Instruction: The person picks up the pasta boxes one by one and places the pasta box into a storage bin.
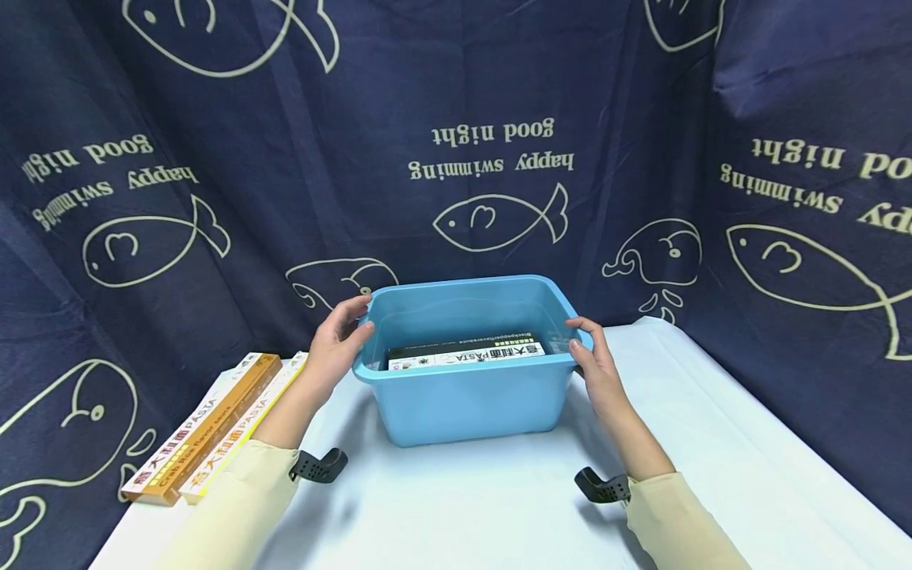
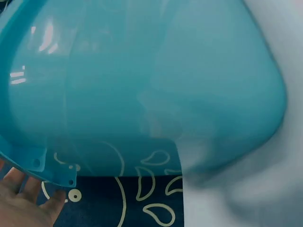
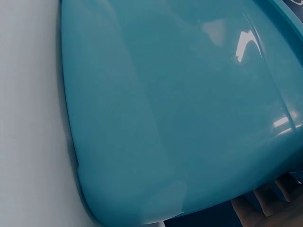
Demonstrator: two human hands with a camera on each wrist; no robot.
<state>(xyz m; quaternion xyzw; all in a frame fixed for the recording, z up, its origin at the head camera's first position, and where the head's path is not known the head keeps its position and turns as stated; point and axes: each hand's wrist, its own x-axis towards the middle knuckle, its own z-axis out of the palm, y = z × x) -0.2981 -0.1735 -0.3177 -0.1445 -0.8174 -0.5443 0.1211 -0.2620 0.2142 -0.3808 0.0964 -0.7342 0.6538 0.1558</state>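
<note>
A blue plastic bin (image 1: 470,400) stands on the white-covered table, with its long side towards me. My left hand (image 1: 340,342) grips the rim at its left end, thumb on the near side and fingertips farther back. At the opposite end my right hand (image 1: 593,353) holds the rim in much the same way. Below the rim, the fingers (image 2: 31,187) of the left hand show beside the bin's handle flange in the left wrist view. Inside the bin lie a white pasta box (image 1: 466,356) and a black box (image 1: 427,349), their lower parts hidden by the front wall.
Left of the bin, several long pasta boxes lie side by side on the table: a white and red box (image 1: 192,431), a brown box (image 1: 214,431) and a white and yellow box (image 1: 245,423). A dark blue curtain (image 1: 399,214) with fish drawings hangs behind the table (image 1: 456,507).
</note>
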